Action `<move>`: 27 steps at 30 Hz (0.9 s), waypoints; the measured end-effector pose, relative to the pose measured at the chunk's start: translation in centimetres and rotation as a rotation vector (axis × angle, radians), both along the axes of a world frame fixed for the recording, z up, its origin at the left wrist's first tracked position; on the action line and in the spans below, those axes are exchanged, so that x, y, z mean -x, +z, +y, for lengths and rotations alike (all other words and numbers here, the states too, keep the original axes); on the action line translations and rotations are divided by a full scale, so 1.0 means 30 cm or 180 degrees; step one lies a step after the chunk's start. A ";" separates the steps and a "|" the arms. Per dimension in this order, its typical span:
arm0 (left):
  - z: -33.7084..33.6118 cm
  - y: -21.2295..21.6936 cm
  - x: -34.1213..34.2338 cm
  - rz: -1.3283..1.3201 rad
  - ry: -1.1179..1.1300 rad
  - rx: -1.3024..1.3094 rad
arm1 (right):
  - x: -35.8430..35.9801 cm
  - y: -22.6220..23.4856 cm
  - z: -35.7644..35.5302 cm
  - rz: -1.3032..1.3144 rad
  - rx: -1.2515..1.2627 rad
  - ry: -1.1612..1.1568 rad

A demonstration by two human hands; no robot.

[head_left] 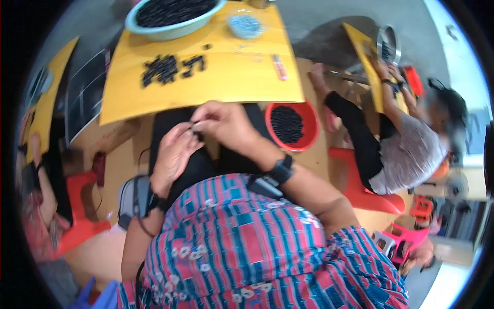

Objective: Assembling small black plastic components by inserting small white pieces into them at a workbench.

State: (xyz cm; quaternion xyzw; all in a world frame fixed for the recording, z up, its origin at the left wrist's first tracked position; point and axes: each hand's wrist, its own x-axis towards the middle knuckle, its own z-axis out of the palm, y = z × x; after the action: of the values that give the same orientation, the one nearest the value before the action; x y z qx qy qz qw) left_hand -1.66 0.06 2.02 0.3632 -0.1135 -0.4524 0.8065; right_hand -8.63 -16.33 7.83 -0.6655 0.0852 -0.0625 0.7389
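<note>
My left hand point(174, 152) and my right hand point(225, 122) meet over my lap, just short of the yellow table point(231, 85). Between their pinched fingertips is a small black piece point(194, 125), mostly covered by the fingers. On the table ahead lies a loose heap of small black pieces point(163, 68), with a few more strewn to its right. A red basin point(313, 123) holding many similar black pieces stands low, to the right of my knees.
A pale blue basin point(170, 32) full of black pieces sits at the table's far left. Beside it is a clear bowl of small blue bits point(245, 26). A pink-and-white tool point(279, 67) lies at the right. Other people work at yellow tables on both sides, near red stools point(368, 188).
</note>
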 end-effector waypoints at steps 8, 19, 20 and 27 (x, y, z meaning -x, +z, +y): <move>-0.049 -0.044 -0.013 0.0190 -0.0027 0.0309 | 0.023 -0.012 -0.046 0.0336 -0.0186 -0.0011; -0.026 -0.048 -0.032 0.0042 -0.0166 0.0331 | 0.000 -0.047 -0.033 0.0375 -0.0842 -0.0046; -0.026 -0.045 -0.031 0.0044 -0.0173 0.0310 | -0.001 -0.048 -0.034 0.0379 -0.0924 -0.0052; -0.033 -0.046 -0.020 0.0064 -0.0202 0.0313 | 0.004 -0.068 -0.043 0.0160 -0.1088 -0.0027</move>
State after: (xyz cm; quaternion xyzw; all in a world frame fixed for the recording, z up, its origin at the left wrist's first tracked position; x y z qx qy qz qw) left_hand -1.07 -0.94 0.65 0.3148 -0.1390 -0.4753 0.8097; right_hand -8.75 -17.61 5.78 -0.5311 0.1158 -0.0335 0.8387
